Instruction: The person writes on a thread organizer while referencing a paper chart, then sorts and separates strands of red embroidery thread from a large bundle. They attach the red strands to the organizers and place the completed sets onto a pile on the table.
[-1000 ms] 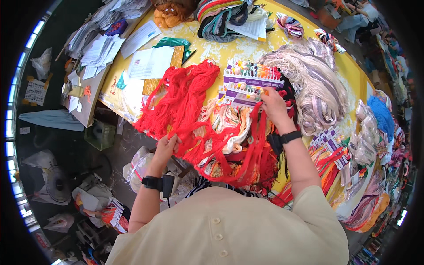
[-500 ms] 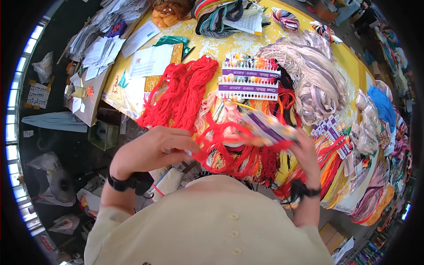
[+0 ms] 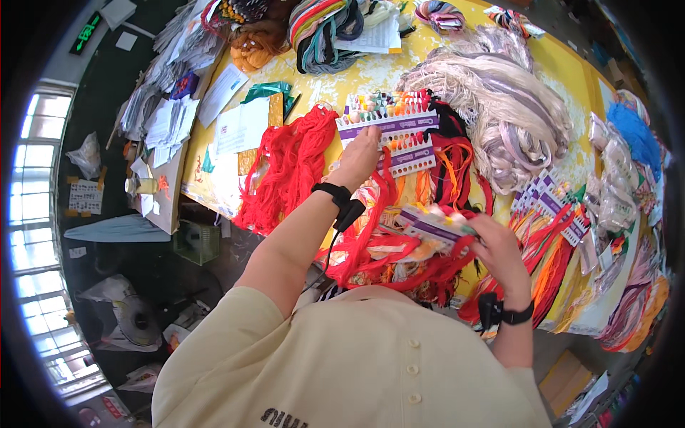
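My right hand (image 3: 496, 250) grips a purple-and-white thread card (image 3: 434, 227) by its right end, with coloured thread tufts along the card's edge. Red yarn trails from that card over a heap of mixed threads. Farther up the table, my left hand (image 3: 359, 158) reaches over the left part of a stack of similar thread cards (image 3: 415, 151). Its fingers are drawn together, but what they hold, if anything, is hidden. A loose red strand (image 3: 386, 189) hangs beside this hand. Bright red yarn hanks (image 3: 289, 167) lie to its left.
Pale grey and cream yarn (image 3: 499, 107) spreads at the far right. More thread cards (image 3: 546, 203) with hanging threads lie to the right. Papers (image 3: 245, 127) sit at the left, and striped hanks (image 3: 325, 32) at the back. A fan (image 3: 135, 321) stands on the floor at left.
My left hand has moved from the red yarn near my body up and right to the far card stack. My right hand still holds its card, now slightly lower. The view has shifted.
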The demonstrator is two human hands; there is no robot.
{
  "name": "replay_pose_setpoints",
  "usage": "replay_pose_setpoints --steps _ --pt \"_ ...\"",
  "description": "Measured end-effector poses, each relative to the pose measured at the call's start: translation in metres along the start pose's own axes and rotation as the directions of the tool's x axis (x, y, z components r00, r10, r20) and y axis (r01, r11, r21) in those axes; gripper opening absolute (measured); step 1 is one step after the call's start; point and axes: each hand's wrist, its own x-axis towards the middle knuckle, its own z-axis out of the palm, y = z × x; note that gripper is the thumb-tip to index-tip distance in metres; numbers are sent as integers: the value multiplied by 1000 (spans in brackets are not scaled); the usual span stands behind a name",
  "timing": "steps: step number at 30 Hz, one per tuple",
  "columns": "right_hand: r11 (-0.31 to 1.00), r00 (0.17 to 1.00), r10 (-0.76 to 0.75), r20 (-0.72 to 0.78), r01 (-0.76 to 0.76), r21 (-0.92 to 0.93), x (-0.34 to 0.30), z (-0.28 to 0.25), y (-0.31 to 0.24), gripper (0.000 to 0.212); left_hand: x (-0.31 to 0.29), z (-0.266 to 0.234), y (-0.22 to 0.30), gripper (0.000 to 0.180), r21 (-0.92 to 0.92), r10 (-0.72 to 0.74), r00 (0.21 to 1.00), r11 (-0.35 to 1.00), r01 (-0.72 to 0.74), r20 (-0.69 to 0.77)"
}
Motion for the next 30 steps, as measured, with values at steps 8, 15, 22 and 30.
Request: replay_pose_setpoints --steps 8,15,22,30 --pt "872 865 -465 -189 409 -269 71 44 -45 27 -19 -90 77 29 -304 241 854 947 -103 461" --pt "927 918 369 -148 -353 124 -36 66 -123 47 -21 -46 24 56 -663 325 736 716 219 594" --pt "675 527 706 -474 -702 225 -253 51 -260 31 36 40 -54 86 -463 168 940 886 -11 298" --pt "335 -382 518 -765 -733 592 -488 74 -411 46 60 76 -66 98 -647 414 845 754 -111 338"
